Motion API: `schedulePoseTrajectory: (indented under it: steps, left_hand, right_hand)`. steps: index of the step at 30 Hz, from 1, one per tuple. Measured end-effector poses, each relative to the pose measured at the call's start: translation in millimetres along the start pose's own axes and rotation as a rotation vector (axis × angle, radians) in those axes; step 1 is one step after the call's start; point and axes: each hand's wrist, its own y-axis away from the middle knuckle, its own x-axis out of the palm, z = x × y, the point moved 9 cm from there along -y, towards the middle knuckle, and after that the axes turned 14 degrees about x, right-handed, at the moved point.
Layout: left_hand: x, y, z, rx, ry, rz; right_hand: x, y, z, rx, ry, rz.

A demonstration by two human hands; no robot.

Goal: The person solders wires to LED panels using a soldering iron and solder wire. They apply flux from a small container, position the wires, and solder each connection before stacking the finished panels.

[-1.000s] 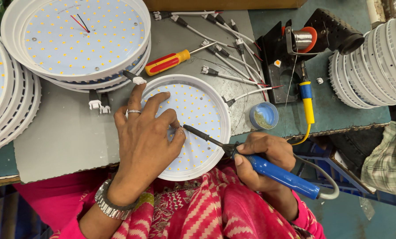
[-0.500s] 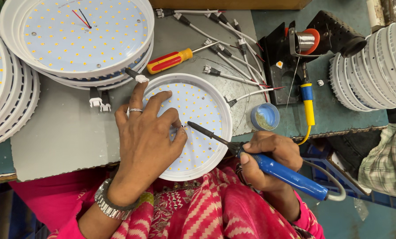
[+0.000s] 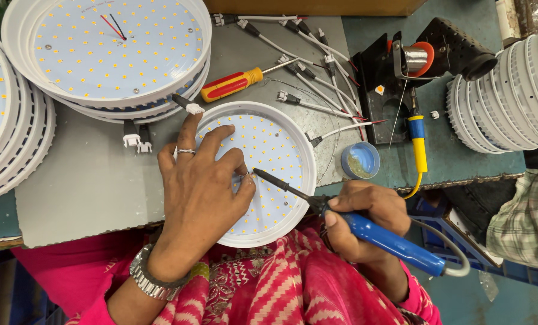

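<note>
The left hand (image 3: 200, 189) lies flat on the round LED panel (image 3: 263, 171) at the tabletop's (image 3: 82, 186) near edge, fingers spread. The right hand (image 3: 365, 219), fingers clamped on the blue soldering iron (image 3: 353, 225), touches its tip mid-panel: soldering looks underway, unfinished. Finished-looking panels (image 3: 106, 48) are stacked behind it.

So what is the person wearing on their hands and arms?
The left hand has a thin silver ring on one finger and a chunky silver metal watch band round the wrist. The right hand shows no ring or band. No gloves on either. Bright pink sleeves reach toward the wrists, beside red and pink patterned cloth.
</note>
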Motion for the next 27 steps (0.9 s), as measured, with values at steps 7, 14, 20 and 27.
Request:
schedulePoseTrajectory:
  steps: [7, 14, 20, 27]
  left_hand:
    - [1.6, 0.3, 0.4, 0.003, -0.013, -0.001]
    - [-2.1, -1.8, -1.1, 0.01, 0.0, -0.012]
    - [1.8, 3.1, -0.1, 0.029, -0.009, -0.026]
    - [-30.2, 54.6, -21.0, 0.206, 0.057, -0.134]
  right_hand:
    - [-6.2, 1.7, -0.8, 0.007, 0.055, -0.044]
    - [-3.8, 1.4, -1.2, 0.013, 0.032, -0.025]
    - [-28.0, 20.4, -19.4, 0.022, -0.05, -0.143]
    - [-86.9, 80.8, -64.7, 0.228, -0.05, -0.622]
